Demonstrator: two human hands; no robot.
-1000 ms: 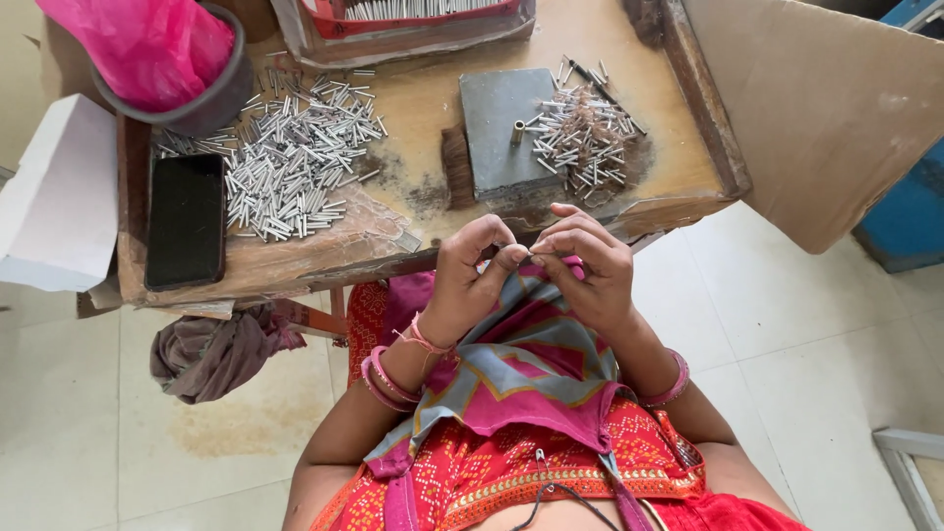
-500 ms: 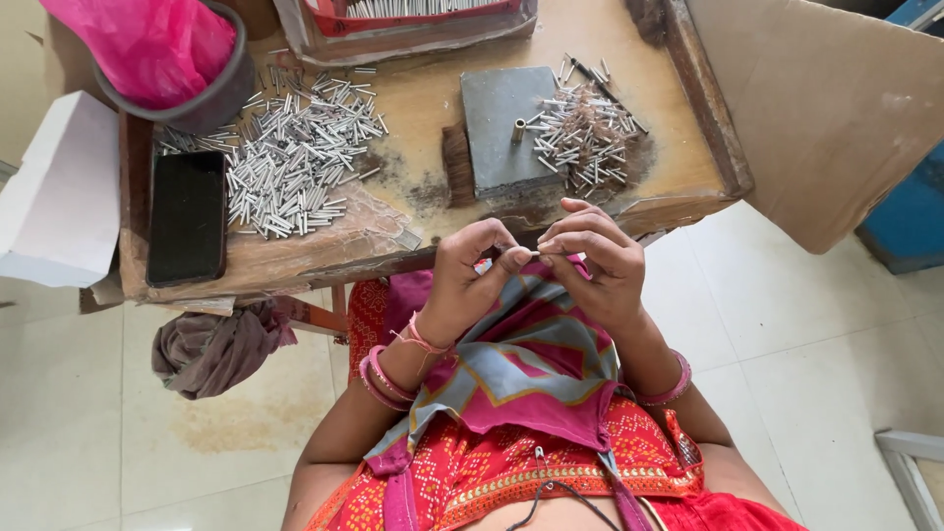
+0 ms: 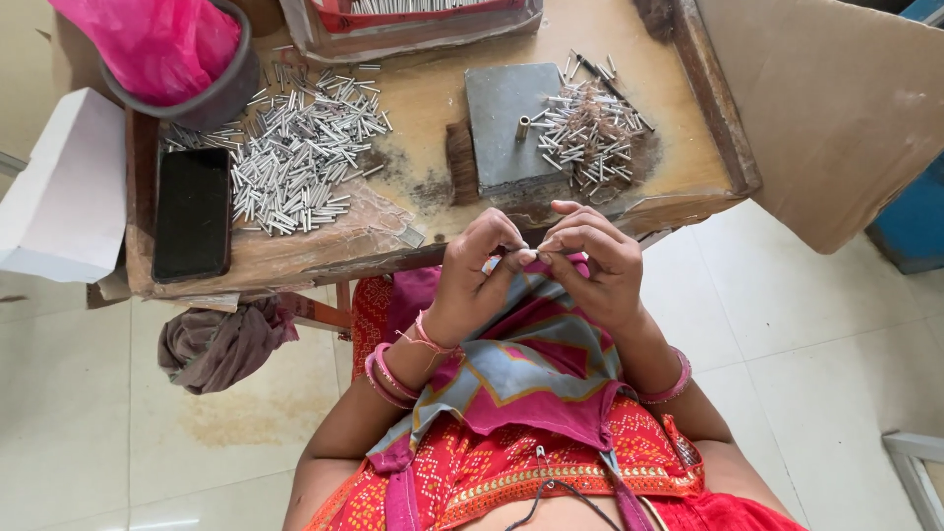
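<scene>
Left hand and right hand at frame centre, fingertips pinched together on small pale piece, barely visible. Against half-second-earlier view: hands hardly shifted, same pinch. Fine fingerwork continuing. Metal tube pile upper left untouched.

Pale tiled floor, glossy, brownish stain under the bench. Low wooden surface, worn top, raised edge on its right side. Brown cardboard sheet leaning at right, blue container behind it. White box at left edge. Crumpled brown cloth hanging below the surface. Even daylight, soft shadows.
</scene>
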